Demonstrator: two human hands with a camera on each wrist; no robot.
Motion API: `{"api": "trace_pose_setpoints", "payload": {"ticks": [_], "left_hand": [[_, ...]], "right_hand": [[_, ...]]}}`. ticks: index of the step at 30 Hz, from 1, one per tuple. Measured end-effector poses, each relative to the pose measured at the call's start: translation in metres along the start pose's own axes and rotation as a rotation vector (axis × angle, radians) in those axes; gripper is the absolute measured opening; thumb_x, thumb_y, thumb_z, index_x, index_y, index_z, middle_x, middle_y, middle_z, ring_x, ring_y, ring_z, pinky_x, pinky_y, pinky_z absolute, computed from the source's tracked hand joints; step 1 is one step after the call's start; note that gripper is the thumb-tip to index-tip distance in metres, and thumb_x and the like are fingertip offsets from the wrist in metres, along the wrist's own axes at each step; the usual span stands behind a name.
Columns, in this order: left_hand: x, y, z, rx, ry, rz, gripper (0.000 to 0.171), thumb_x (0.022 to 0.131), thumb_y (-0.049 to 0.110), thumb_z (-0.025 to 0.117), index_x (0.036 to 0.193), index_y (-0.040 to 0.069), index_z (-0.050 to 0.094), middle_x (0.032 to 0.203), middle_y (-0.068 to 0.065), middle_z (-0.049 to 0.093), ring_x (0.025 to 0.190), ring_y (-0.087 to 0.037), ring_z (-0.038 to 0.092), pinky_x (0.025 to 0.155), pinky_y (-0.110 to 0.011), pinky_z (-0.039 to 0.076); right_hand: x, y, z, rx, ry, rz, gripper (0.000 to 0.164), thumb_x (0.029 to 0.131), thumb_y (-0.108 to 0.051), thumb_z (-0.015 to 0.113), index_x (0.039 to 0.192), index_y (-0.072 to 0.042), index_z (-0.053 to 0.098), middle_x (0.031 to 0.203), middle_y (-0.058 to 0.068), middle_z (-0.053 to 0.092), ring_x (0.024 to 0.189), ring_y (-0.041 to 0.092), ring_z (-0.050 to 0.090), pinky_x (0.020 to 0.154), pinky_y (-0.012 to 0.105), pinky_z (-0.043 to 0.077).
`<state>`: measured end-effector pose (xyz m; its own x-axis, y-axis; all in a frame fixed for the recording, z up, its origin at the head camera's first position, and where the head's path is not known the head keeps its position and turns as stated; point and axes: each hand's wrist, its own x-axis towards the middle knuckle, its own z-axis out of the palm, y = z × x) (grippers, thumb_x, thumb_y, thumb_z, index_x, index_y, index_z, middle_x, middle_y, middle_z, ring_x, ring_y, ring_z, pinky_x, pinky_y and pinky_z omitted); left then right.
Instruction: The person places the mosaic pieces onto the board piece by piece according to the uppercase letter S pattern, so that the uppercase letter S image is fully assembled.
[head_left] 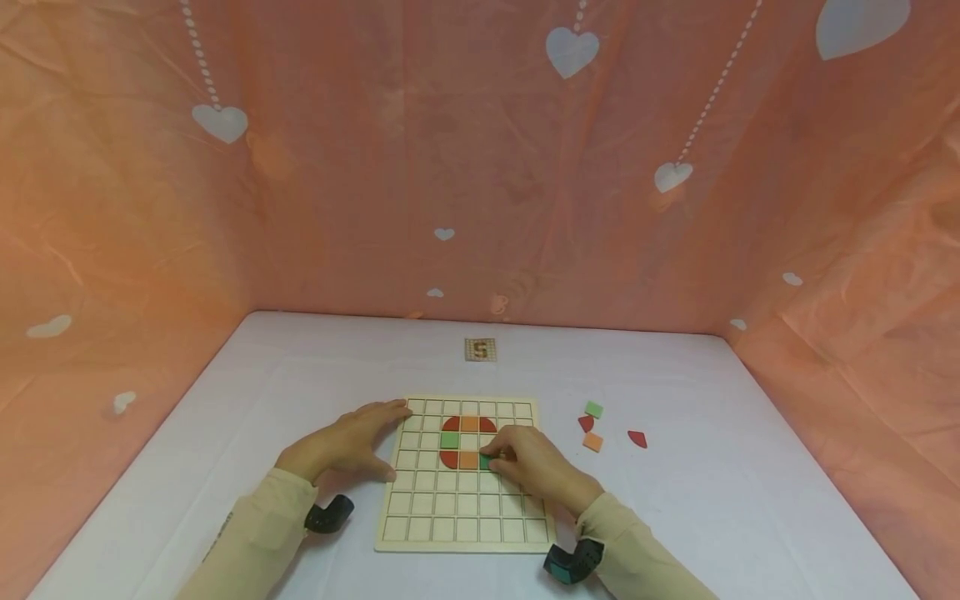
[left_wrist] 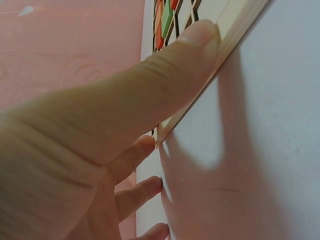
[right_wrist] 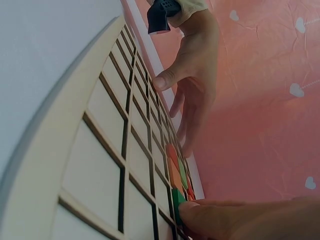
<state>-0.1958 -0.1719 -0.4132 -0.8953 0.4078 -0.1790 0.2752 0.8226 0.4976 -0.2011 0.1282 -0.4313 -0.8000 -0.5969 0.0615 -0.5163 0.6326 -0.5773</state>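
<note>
A wooden grid board (head_left: 427, 529) lies flat on the table. My left hand (head_left: 348, 442) rests at its left edge, thumb and fingers spread; the thumb (left_wrist: 165, 70) touches the rim in the left wrist view. With thumb and fingertips, my right hand (head_left: 536, 467) pinches a dark green tile (right_wrist: 177, 202) over a grid cell at the lower right of a ring of tiles. In that ring are red rounded corner tiles (head_left: 449, 459), orange square tiles (head_left: 468, 460) and a light green square tile (head_left: 449, 440). Fingers partly hide the ring's right side.
Right of the board lie a loose light green square (head_left: 594, 409), an orange square (head_left: 592, 442) and two red pieces (head_left: 637, 438). A small patterned card (head_left: 480, 349) sits behind the board on the white tablecloth (head_left: 322, 358). Orange cloth walls (head_left: 412, 167) with hearts surround the table.
</note>
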Motion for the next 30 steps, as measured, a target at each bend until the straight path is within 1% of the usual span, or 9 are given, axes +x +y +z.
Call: {"api": "trace_pose_setpoints", "payload": {"ticks": [4,9,14,19,24,30], "left_hand": [[0.0004,0.0000,0.0005,0.003,-0.001,-0.002,0.093,0.073,0.027,0.090,0.152,0.008,0.044,0.164,-0.017,0.034,0.151,-0.045,0.029,0.122,-0.067,0.025],[0.0007,-0.0004,0.0015,-0.011,0.001,-0.017,0.092,0.073,0.024,0.090,0.152,0.008,0.044,0.164,-0.015,0.034,0.152,-0.043,0.029,0.122,-0.067,0.025],[0.0006,-0.0009,0.0015,-0.010,0.005,-0.021,0.092,0.073,0.022,0.090,0.151,0.009,0.044,0.164,-0.015,0.035,0.151,-0.043,0.030,0.121,-0.067,0.027],[0.0006,-0.0009,0.0009,-0.010,0.007,-0.025,0.092,0.073,0.023,0.090,0.152,0.009,0.044,0.165,-0.014,0.034,0.152,-0.043,0.029,0.122,-0.067,0.026],[0.0000,-0.0007,0.0010,-0.013,0.009,-0.038,0.092,0.073,0.024,0.090,0.152,0.011,0.045,0.165,-0.013,0.033,0.152,-0.043,0.029,0.122,-0.067,0.027],[-0.0009,-0.0012,0.0012,-0.026,0.010,-0.032,0.091,0.072,0.022,0.090,0.151,0.010,0.045,0.165,-0.013,0.034,0.152,-0.042,0.030,0.122,-0.066,0.027]], "right_hand": [[-0.0001,-0.0004,0.0001,0.002,-0.003,-0.005,0.020,0.093,-0.006,0.070,0.111,-0.005,0.078,0.104,0.004,0.076,0.083,0.007,0.056,0.072,0.020,0.049],[-0.0002,0.0006,-0.0003,0.030,-0.017,0.006,0.019,0.093,-0.006,0.071,0.111,-0.008,0.077,0.101,0.001,0.075,0.084,0.008,0.059,0.075,0.021,0.053],[0.0001,0.0007,-0.0017,0.064,-0.032,0.011,0.018,0.092,-0.007,0.071,0.109,-0.007,0.076,0.101,0.001,0.074,0.079,0.006,0.056,0.071,0.018,0.050],[0.0002,0.0007,-0.0010,0.061,-0.025,0.001,0.018,0.092,-0.008,0.072,0.109,-0.007,0.076,0.101,0.001,0.074,0.083,0.007,0.058,0.073,0.020,0.051],[0.0009,0.0008,0.0022,0.040,-0.008,0.014,0.020,0.092,-0.010,0.072,0.112,-0.009,0.074,0.104,0.000,0.074,0.089,0.008,0.061,0.079,0.023,0.054],[-0.0006,-0.0001,0.0009,0.030,0.004,0.014,0.018,0.091,-0.008,0.071,0.109,-0.009,0.075,0.104,0.001,0.074,0.089,0.008,0.060,0.078,0.022,0.053]]}}
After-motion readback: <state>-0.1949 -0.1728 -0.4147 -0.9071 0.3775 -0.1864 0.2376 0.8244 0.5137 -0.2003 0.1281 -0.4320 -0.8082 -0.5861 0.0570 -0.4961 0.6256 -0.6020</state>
